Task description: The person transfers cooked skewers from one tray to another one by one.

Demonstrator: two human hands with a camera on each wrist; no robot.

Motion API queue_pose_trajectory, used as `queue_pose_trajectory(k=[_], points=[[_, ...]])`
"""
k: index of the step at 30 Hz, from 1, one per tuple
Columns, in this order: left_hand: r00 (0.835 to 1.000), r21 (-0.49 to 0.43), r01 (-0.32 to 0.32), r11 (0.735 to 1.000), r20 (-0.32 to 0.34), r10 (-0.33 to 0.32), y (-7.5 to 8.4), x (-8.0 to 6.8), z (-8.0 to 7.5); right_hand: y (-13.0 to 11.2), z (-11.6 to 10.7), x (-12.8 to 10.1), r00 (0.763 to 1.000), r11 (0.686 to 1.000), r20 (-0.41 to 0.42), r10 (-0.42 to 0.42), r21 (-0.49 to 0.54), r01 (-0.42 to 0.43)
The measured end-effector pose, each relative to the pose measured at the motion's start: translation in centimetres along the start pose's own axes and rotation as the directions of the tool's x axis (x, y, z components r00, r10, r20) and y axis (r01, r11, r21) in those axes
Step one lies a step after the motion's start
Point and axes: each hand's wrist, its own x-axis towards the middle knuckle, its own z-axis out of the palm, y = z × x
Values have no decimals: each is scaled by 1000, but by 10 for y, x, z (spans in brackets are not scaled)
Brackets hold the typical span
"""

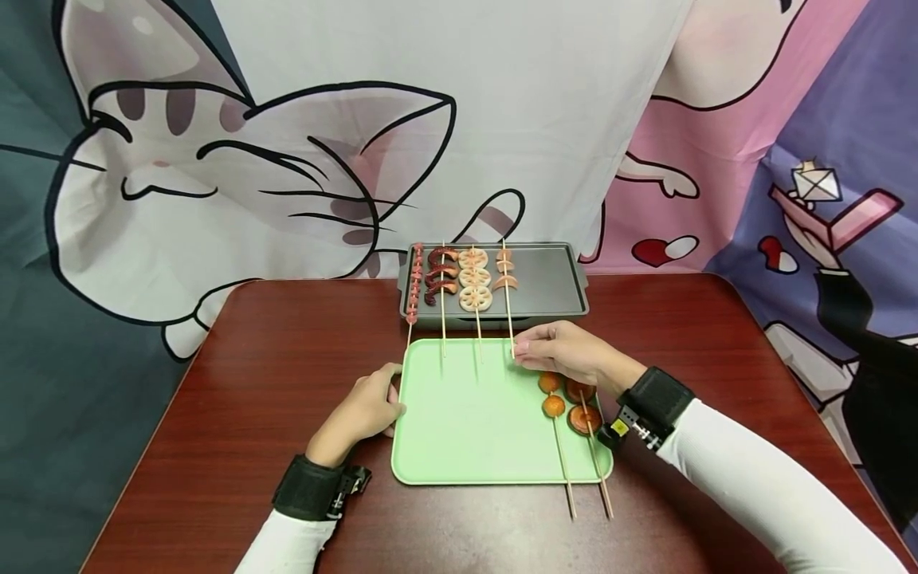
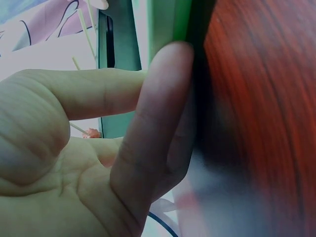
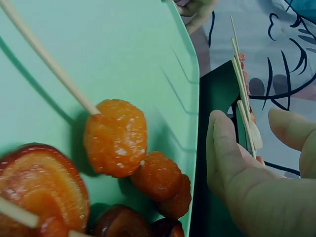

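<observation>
Cartoon-cat cloth (image 1: 287,159) hangs behind a red-brown desk (image 1: 251,375), and from my remote seat I see a mint-green tray (image 1: 466,430) lying at its middle with a grey grill pan (image 1: 552,283) touching it at 12 o'clock. My left hand (image 1: 362,410) rests at the tray's 9 o'clock edge, its fingers (image 2: 163,113) laid nearly straight against the rim, relaxed and grasping nothing. My right hand (image 1: 566,351) sits at the tray's 1 o'clock corner, thumb and fingertips pinching the near end of a thin wooden skewer (image 1: 508,299) whose pale pieces lie on the pan. Three more loaded skewers lie beside it toward 9 o'clock on the pan: lotus-root slices (image 1: 475,279), dark sausage curls (image 1: 439,275) and a red strip (image 1: 413,283). Under my right wrist, at the tray's 3 o'clock, two skewers of orange glazed balls (image 3: 116,138) lie with sticks overhanging the near rim.
</observation>
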Motion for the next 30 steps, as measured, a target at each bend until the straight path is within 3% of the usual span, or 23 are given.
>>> queue_pose_trajectory(k=[16,30], points=[[1000,2,0,1000,-5,0,0,0,1,-5,2,19,995,1000,-94,14,24,-11],[1000,2,10,1000,-10,-10,0,1,2,-7,7,24,993,1000,-120,13,20,-11]])
